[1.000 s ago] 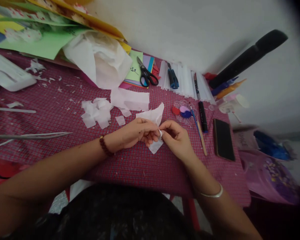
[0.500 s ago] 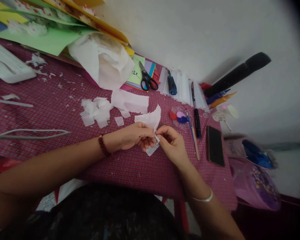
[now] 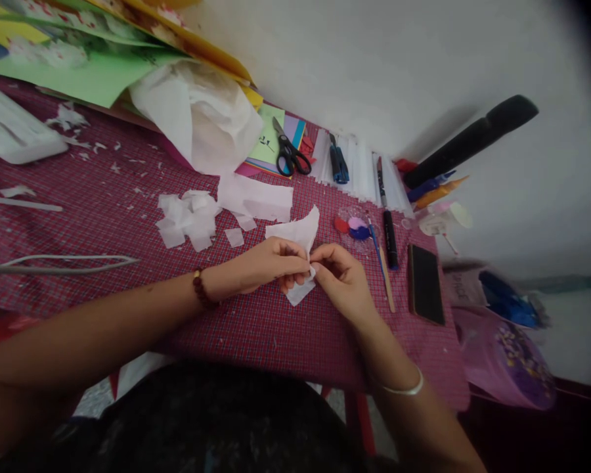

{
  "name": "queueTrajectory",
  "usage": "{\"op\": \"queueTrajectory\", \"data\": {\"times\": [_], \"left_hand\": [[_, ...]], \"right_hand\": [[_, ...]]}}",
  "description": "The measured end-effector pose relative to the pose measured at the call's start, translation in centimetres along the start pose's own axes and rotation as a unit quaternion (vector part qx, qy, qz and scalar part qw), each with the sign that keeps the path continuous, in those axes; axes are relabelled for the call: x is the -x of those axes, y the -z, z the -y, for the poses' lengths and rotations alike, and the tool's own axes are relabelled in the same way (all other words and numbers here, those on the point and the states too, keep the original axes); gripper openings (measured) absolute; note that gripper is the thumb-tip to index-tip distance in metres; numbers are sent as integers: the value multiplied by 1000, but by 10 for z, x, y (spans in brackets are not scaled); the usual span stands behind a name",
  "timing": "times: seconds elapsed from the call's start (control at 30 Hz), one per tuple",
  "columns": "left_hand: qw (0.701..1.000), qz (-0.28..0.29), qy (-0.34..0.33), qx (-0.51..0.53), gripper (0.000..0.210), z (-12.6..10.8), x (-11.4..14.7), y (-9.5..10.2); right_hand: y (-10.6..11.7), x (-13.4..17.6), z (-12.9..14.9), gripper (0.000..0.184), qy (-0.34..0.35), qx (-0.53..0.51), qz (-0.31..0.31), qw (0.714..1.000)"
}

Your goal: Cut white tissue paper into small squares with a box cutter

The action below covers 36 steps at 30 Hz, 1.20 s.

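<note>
Both hands, left hand (image 3: 268, 263) and right hand (image 3: 342, 279), pinch thin, crinkled white tissue paper (image 3: 298, 236).

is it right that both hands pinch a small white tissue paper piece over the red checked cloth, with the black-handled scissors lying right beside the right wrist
Not quite. In the head view the black-handled scissors lie far off by the wall on coloured paper sheets, not beside the wrist. The rest holds.

A strip of white tissue paper (image 3: 299, 263) is pinched between the left hand (image 3: 270, 264) and right hand (image 3: 343, 282) above the checked desk (image 3: 256, 322), scissors (image 3: 289, 152) nearby.
</note>
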<state>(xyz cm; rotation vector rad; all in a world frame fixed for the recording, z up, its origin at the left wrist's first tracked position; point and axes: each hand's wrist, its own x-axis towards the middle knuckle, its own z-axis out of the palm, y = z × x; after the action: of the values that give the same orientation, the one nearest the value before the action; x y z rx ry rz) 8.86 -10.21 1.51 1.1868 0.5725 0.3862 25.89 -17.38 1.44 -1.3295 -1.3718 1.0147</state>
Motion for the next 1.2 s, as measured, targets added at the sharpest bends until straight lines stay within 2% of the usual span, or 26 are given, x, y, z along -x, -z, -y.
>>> {"op": "queueTrajectory", "data": {"times": [0.1, 0.23, 0.4, 0.63, 0.77, 1.03, 1.2], "left_hand": [[1000, -10, -20, -15, 26, 1, 0, 0], [999, -12, -32, -18, 22, 2, 0, 0], [999, 0, -46, -19, 9, 0, 1, 0], [996, -24, -48, -69, 11, -1, 0, 0], [996, -23, -45, -68, 12, 0, 0, 0], [995, -42, -61, -60, 17, 0, -1, -1], [997, -51, -57, -26, 13, 1, 1, -4]], "right_hand": [[-1, 0, 1, 9, -1, 3, 1, 1000], [-2, 0, 1, 15, 0, 1, -9, 1000], [-1, 0, 0, 12, 9, -8, -30, 999], [0, 1, 0, 11, 23, 2, -26, 999], [-2, 2, 0, 9, 23, 9, -33, 999], [-3, 2, 4, 7, 72, 24, -55, 996], [-3, 3, 5, 9, 64, 44, -44, 996]]}}
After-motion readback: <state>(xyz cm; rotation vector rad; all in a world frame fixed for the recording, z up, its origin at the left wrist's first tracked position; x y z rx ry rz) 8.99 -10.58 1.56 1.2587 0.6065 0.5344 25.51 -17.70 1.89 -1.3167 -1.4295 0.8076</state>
